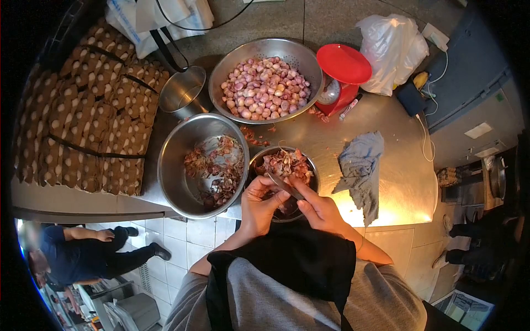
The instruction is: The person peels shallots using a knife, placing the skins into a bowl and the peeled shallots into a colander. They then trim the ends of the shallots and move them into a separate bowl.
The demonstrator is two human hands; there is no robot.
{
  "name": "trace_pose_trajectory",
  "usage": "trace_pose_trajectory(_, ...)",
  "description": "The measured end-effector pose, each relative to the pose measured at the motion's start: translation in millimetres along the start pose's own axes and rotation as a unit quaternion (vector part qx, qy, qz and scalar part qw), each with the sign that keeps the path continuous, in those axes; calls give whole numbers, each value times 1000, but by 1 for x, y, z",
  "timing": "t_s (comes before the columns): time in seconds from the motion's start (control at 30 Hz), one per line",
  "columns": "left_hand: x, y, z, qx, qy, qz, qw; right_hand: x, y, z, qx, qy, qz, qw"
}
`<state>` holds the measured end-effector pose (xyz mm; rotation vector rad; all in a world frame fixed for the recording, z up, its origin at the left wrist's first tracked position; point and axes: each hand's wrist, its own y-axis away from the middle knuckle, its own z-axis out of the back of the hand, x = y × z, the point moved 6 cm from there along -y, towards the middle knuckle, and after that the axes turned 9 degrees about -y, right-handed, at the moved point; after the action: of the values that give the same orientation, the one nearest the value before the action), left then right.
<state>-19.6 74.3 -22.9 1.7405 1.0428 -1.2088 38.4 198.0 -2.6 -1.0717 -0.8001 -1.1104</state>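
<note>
My right hand (pixel 320 208) is closed around a small knife (pixel 285 186), its blade pointing up and left toward my left hand (pixel 260 205). The fingers of my left hand are pinched close to the blade; whatever they hold is hidden. Both hands are over a small metal bowl (pixel 315 172) heaped with reddish papery skins (pixel 287 163). To the left stands a larger metal bowl (pixel 167 160) with loose skins and several dark small shallots (pixel 221 187) inside. Behind, a wide metal colander (pixel 309 58) holds many pinkish peeled shallots (pixel 265 88).
Stacked egg trays (pixel 94 116) fill the left side, near an upright metal pot (pixel 182 91). A red scale (pixel 345 66), a white plastic bag (pixel 392 52) and a grey cloth (pixel 361 171) are on the metal table (pixel 408 182). Another person (pixel 83 248) is at lower left.
</note>
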Motion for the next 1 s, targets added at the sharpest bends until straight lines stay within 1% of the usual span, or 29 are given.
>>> trace_pose_trajectory(0.1, 0, 0, 1, -15, 18, 9, 1000, -2, 1, 0, 4, 71, -22, 997)
trace_pose_trajectory(0.2, 4, -1, 0, 6, 26, 19, 999, -1, 0, 1, 1, 4, -31, 1000)
trace_pose_trajectory(0.27, 8, 0, 0, 21, 44, 35, 998, -7, 1, 1, -2, -167, -130, 977)
trace_pose_trajectory(0.33, 9, 0, -1, 30, 60, 47, 997, -9, 2, -1, -11, -276, -178, 945)
trace_pose_trajectory(0.43, 5, 1, -5, 41, 72, 61, 995, -12, 1, 2, -37, -327, -180, 927)
trace_pose_trajectory(0.5, 4, 2, -8, 55, 70, 69, 994, -21, 0, 5, -59, -325, -185, 926)
trace_pose_trajectory(0.6, 0, 2, -11, 52, 90, 83, 991, -30, -1, 10, -82, -314, -184, 928)
trace_pose_trajectory(0.7, -8, 3, -13, 58, 117, 78, 988, -30, -2, 12, -96, -317, -176, 927)
trace_pose_trajectory(0.8, 1, 0, -8, 59, 134, 107, 984, -27, -2, 10, -73, -302, -170, 935)
trace_pose_trajectory(0.87, 4, -3, -7, 46, 146, 118, 981, -29, 2, 6, -47, -328, -219, 918)
trace_pose_trajectory(0.9, 6, -3, -6, 39, 152, 123, 980, -29, 7, 3, -33, -363, -268, 892)
trace_pose_trajectory(1.0, 8, -4, -6, 45, 162, 109, 980, -27, 9, -3, -4, -355, -249, 901)
